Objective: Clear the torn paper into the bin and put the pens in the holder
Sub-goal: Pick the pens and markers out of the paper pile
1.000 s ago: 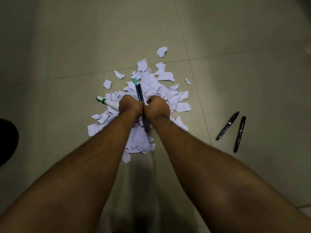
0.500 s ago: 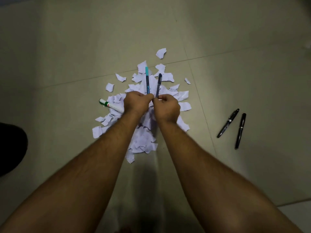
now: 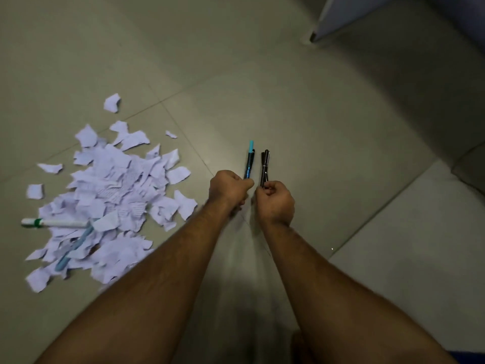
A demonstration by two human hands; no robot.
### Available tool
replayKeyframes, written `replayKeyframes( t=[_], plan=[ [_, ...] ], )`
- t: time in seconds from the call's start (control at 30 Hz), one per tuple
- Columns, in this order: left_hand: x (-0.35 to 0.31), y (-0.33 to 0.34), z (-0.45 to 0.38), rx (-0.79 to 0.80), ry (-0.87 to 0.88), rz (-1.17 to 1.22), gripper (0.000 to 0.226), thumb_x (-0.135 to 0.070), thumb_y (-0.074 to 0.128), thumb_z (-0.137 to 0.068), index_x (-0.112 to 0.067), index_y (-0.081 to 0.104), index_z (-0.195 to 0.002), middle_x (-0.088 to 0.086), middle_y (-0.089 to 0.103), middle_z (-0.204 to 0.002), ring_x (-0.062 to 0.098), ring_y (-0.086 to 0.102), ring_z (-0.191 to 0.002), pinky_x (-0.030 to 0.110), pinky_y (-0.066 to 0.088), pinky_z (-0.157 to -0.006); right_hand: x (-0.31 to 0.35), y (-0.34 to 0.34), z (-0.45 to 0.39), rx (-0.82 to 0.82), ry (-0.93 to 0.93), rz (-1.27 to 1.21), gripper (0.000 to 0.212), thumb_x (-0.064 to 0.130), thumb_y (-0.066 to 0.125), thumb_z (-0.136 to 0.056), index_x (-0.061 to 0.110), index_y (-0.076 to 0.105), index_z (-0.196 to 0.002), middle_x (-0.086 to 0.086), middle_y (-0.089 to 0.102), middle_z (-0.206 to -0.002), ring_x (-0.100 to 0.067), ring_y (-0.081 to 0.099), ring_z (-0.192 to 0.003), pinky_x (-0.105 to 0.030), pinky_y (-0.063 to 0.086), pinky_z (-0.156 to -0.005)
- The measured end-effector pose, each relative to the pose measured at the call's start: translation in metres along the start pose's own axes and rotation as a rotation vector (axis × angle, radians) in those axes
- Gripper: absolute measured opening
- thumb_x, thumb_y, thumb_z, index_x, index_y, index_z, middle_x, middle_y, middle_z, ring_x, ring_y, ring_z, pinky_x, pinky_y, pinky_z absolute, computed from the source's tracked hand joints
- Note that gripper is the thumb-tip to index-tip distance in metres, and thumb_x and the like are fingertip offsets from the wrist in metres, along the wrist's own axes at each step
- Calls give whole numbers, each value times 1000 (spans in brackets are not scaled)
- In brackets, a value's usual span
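Note:
My left hand (image 3: pixel 228 187) grips a teal-capped pen (image 3: pixel 249 161) together with a dark pen, both pointing away from me. Just to its right, my right hand (image 3: pixel 275 200) pinches two black pens (image 3: pixel 264 165) by their near ends, also pointing away. Both hands hover over bare floor. The pile of torn white paper (image 3: pixel 112 195) lies on the floor to the left. A white marker with a green band (image 3: pixel 52 222) lies at the pile's left edge. A light blue pen (image 3: pixel 73 248) is half buried under the scraps. No bin or pen holder is in view.
The floor is grey tile (image 3: pixel 288 101) with grout lines. A pale piece of furniture with a dark foot (image 3: pixel 328 19) stands at the top right. A darker edge (image 3: pixel 469 166) sits at the far right.
The view and both hands swung right, away from the paper pile. The dark pen passed from my right hand to my left, and my right hand now holds the two black pens off the floor.

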State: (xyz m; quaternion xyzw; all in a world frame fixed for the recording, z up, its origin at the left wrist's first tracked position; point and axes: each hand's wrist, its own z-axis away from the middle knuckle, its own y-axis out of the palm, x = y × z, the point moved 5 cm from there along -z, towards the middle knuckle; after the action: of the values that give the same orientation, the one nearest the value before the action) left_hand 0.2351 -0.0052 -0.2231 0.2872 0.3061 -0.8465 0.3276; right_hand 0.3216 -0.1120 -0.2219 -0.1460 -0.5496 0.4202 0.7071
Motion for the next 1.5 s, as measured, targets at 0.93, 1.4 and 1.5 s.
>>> replayKeyframes(
  t=[0.93, 1.4, 1.5],
  plan=[
    [102, -194, 27, -731, -148, 202, 11, -26, 67, -80, -16, 67, -85, 6, 72, -90, 29, 67, -88, 30, 53, -78, 106, 154, 111, 480, -382, -9, 16, 23, 63, -86, 19, 74, -96, -1, 75, -97, -22, 67, -92, -22, 44, -74],
    [207, -273, 55, -935, -510, 453, 40, -37, 67, -86, -6, 70, -111, 13, 70, -116, 34, 64, -108, 34, 50, -87, 149, 277, 223, 775, -1104, 569, 30, 36, 63, -86, 25, 70, -114, -3, 68, -115, -26, 64, -105, -32, 49, -84],
    [210, -272, 48, -859, -500, 561, 40, -34, 66, -87, -8, 66, -118, 11, 68, -120, 34, 63, -112, 37, 50, -97, 146, 287, 228, 742, -1147, 706, 27, 32, 62, -88, 22, 67, -112, -5, 66, -113, -27, 64, -104, -32, 49, -82]
  ],
)
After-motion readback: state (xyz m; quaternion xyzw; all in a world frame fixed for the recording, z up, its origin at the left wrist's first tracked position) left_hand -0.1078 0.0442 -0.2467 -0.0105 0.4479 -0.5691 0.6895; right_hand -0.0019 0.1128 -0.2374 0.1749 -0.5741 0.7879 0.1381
